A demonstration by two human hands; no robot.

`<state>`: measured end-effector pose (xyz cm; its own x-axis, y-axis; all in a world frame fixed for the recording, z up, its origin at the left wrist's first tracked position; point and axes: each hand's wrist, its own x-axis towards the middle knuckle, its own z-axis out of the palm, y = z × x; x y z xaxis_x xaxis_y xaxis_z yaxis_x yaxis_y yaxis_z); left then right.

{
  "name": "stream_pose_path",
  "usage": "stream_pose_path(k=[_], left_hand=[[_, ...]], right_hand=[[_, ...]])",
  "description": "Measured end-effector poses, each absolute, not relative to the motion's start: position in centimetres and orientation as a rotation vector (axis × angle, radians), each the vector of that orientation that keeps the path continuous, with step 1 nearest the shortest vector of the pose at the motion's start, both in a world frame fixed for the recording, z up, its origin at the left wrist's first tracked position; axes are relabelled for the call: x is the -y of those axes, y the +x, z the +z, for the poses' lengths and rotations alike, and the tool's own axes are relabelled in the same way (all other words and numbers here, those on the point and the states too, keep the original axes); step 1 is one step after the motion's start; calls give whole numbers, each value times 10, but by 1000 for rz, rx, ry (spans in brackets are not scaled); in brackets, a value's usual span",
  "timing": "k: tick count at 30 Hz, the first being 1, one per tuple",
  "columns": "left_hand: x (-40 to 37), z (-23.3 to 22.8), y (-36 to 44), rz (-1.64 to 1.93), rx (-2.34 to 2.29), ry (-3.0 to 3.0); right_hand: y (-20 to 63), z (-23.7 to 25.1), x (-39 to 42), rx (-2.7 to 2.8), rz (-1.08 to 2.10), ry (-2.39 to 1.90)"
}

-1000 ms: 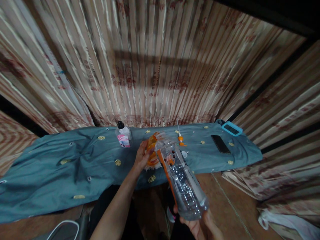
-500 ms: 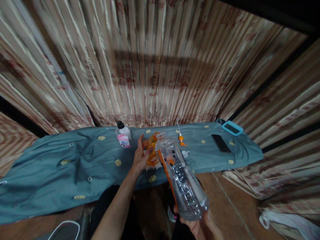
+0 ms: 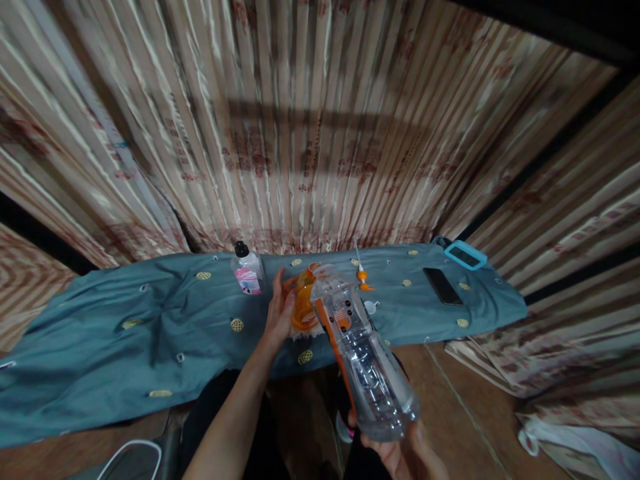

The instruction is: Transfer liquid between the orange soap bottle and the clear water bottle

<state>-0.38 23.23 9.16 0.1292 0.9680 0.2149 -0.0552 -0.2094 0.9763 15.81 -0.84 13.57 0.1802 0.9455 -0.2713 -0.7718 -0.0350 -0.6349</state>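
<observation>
My right hand (image 3: pixel 395 453) is closed around the base of a large clear plastic bottle (image 3: pixel 365 367) with an orange label. The bottle slants away from me, its mouth end at an orange see-through bottle (image 3: pixel 304 308); whether the two touch is hidden. Beside the orange bottle on its left is my left hand (image 3: pixel 281 310), fingers and thumb apart. Contact between that hand and the orange bottle is hard to make out. A whitish, ragged-edged patch (image 3: pixel 306 333) shows under the orange bottle. Right of it lie an orange-and-white pump top (image 3: pixel 363 279) and a small white cap (image 3: pixel 371 307).
A small bottle with a black cap and pink label (image 3: pixel 247 272) stands left on the teal cloth (image 3: pixel 190 300). To the right lie a dark phone (image 3: pixel 443 287) and a light-blue framed device (image 3: pixel 465 255). Patterned curtains (image 3: pixel 310 133) hang close behind the cloth-covered surface.
My left hand's thumb has come back off the orange bottle, leftward. The clear bottle in my right hand stays nearly where it was.
</observation>
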Motion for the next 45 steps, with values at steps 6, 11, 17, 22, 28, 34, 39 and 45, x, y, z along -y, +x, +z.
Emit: stream_pose_path(k=[6, 11, 17, 22, 28, 34, 39, 45], left_hand=[[-233, 90, -3, 1269, -985, 1426], [-231, 93, -3, 1253, -1009, 1551], [-228, 93, -2, 1198, -1100, 1857], [-231, 86, 0, 1195, -1136, 1867], [-234, 83, 2, 1203, -1150, 1879], [-235, 84, 5, 1221, -1186, 1874], [-236, 86, 8, 1213, -1214, 1866], [-240, 81, 9, 1244, -1201, 1880]], right_hand=[[159, 138, 10, 248, 1444, -790], [157, 138, 8, 263, 1411, -789], [156, 136, 7, 286, 1418, -777], [158, 136, 9, 304, 1436, -765], [159, 139, 11, 323, 1443, -771], [160, 141, 12, 338, 1447, -784], [160, 144, 13, 347, 1443, -814], [158, 147, 12, 351, 1409, -830]])
